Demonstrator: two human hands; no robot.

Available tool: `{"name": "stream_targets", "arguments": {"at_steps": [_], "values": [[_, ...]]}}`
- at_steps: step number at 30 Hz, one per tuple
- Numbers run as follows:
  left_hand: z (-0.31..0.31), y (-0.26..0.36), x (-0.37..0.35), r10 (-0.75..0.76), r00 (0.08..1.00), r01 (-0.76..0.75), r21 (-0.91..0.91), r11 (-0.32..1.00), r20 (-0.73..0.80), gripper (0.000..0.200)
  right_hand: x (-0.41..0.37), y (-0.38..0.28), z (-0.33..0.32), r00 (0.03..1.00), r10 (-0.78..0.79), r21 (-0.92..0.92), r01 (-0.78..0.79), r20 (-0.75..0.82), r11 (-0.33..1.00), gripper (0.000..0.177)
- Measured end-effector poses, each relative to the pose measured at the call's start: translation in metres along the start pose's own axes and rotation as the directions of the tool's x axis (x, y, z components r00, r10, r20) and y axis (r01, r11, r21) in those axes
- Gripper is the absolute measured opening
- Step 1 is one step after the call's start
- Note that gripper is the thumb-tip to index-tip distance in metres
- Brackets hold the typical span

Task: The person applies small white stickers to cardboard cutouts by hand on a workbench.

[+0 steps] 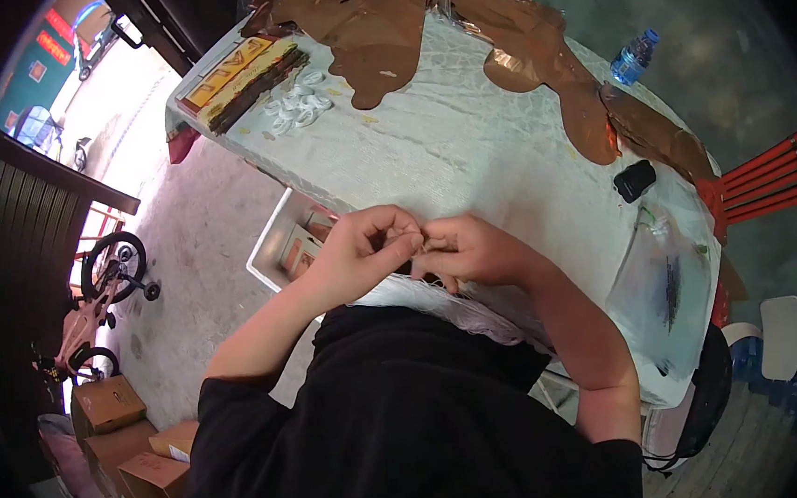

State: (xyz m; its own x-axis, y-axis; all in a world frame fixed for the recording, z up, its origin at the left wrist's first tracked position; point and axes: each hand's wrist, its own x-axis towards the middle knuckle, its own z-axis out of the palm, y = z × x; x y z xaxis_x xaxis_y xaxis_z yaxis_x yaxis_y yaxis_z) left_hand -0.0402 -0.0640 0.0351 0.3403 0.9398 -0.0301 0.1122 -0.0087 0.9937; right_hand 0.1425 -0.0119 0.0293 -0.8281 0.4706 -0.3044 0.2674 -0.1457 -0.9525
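My left hand (368, 249) and my right hand (478, 250) meet at the table's near edge, in front of my body. Thumb and fingers are pinched together on both, fingertips touching or nearly so. Whatever is between them is too small to make out. Just below them a bundle of white strands (402, 294) lies across my lap and trails to the right. Beside my left hand, a white open box (271, 238) holds printed pieces, partly hidden by my forearm.
The white-covered table (409, 145) bears a stack of yellow-and-red printed sheets (240, 79), white coils (298, 102), brown foil sheets (377, 40), a black object (635, 181) and a clear plastic bag (663, 275). A water bottle (634, 57) stands at the far right. Cardboard boxes (111, 403) are at lower left.
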Motion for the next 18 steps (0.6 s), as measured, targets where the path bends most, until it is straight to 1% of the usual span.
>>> {"name": "stream_targets", "arguments": {"at_steps": [1, 2, 4, 5, 6, 7, 8, 9, 10, 11, 12, 13, 14, 15, 16, 17, 18], "values": [[0.001, 0.003, 0.001, 0.045, 0.998, -0.045, 0.025, 0.999, -0.031, 0.010, -0.002, -0.006, 0.002, 0.999, 0.006, 0.058, -0.004, -0.042, 0.998, 0.014], [0.002, 0.004, 0.003, 0.048, 0.998, -0.047, 0.025, 0.999, -0.030, 0.010, -0.004, -0.008, 0.002, 0.999, 0.006, 0.056, -0.003, -0.044, 0.998, 0.014], [0.001, 0.005, 0.011, 0.277, 0.956, -0.259, 0.175, 0.950, -0.092, 0.008, -0.007, -0.012, -0.001, 0.998, -0.039, 0.121, 0.045, -0.055, 0.992, 0.015], [0.002, 0.004, 0.019, 0.282, 0.955, -0.264, 0.177, 0.948, -0.090, 0.008, -0.009, -0.017, -0.003, 0.997, -0.042, 0.117, 0.049, -0.058, 0.992, 0.015], [0.004, 0.004, 0.029, 0.454, 0.879, -0.424, 0.199, 0.884, -0.145, 0.011, -0.012, -0.023, -0.005, 0.985, -0.128, 0.141, 0.143, -0.113, 0.980, 0.017], [0.008, 0.006, 0.037, 0.609, 0.768, -0.568, 0.231, 0.790, -0.195, 0.017, -0.014, -0.029, -0.008, 0.963, -0.211, 0.159, 0.238, -0.169, 0.958, 0.019], [0.014, 0.010, 0.040, 0.616, 0.763, -0.574, 0.234, 0.785, -0.195, 0.017, -0.015, -0.036, -0.012, 0.962, -0.216, 0.151, 0.242, -0.169, 0.958, 0.019], [0.022, 0.017, 0.043, 0.489, 0.857, -0.514, -0.217, 0.830, -0.162, 0.026, -0.015, -0.042, -0.017, 0.918, -0.289, 0.119, 0.330, -0.270, 0.936, 0.020], [0.030, 0.022, 0.046, 0.380, 0.923, -0.331, -0.619, 0.712, -0.057, 0.036, -0.017, -0.050, -0.022, 0.859, -0.359, 0.078, 0.412, -0.366, 0.908, 0.021], [0.036, 0.018, 0.053, 0.405, 0.912, -0.372, -0.538, 0.757, -0.061, 0.051, -0.023, -0.060, -0.027, 0.831, -0.370, 0.075, 0.437, -0.417, 0.896, 0.021], [0.033, 0.021, 0.054, 0.415, 0.908, -0.379, -0.536, 0.754, -0.059, 0.051, -0.030, -0.071, -0.033, 0.799, -0.381, 0.070, 0.462, -0.465, 0.884, 0.021], [0.028, 0.024, 0.054, 0.351, 0.923, -0.230, -0.511, 0.828, 0.154, 0.047, -0.037, -0.079, -0.040, 0.729, -0.429, -0.012, 0.500, -0.533, 0.866, 0.021], [0.023, 0.026, 0.053, 0.264, 0.896, -0.082, -0.450, 0.889, 0.358, 0.042, -0.045, -0.088, -0.044, 0.666, -0.458, -0.029, 0.549, -0.590, 0.835, 0.021], [0.019, 0.027, 0.052, 0.222, 0.909, -0.062, -0.412, 0.909, 0.353, 0.031, -0.054, -0.095, -0.050, 0.597, -0.481, -0.048, 0.594, -0.643, 0.803, 0.021], [0.011, 0.030, 0.050, 0.227, 0.907, -0.067, -0.410, 0.909, 0.355, 0.031, -0.062, -0.097, -0.060, 0.542, -0.541, -0.052, 0.674, -0.643, 0.737, 0.020], [-0.001, 0.036, 0.048, 0.145, 0.945, -0.020, -0.388, 0.921, 0.295, 0.024, -0.072, -0.102, -0.065, 0.482, -0.526, -0.058, 0.696, -0.701, 0.716, 0.019], [-0.014, 0.041, 0.046, 0.060, 0.972, 0.030, -0.370, 0.929, 0.228, 0.018, -0.083, -0.106, -0.074, 0.430, -0.518, -0.031, 0.747, -0.740, 0.664, 0.018]]}}
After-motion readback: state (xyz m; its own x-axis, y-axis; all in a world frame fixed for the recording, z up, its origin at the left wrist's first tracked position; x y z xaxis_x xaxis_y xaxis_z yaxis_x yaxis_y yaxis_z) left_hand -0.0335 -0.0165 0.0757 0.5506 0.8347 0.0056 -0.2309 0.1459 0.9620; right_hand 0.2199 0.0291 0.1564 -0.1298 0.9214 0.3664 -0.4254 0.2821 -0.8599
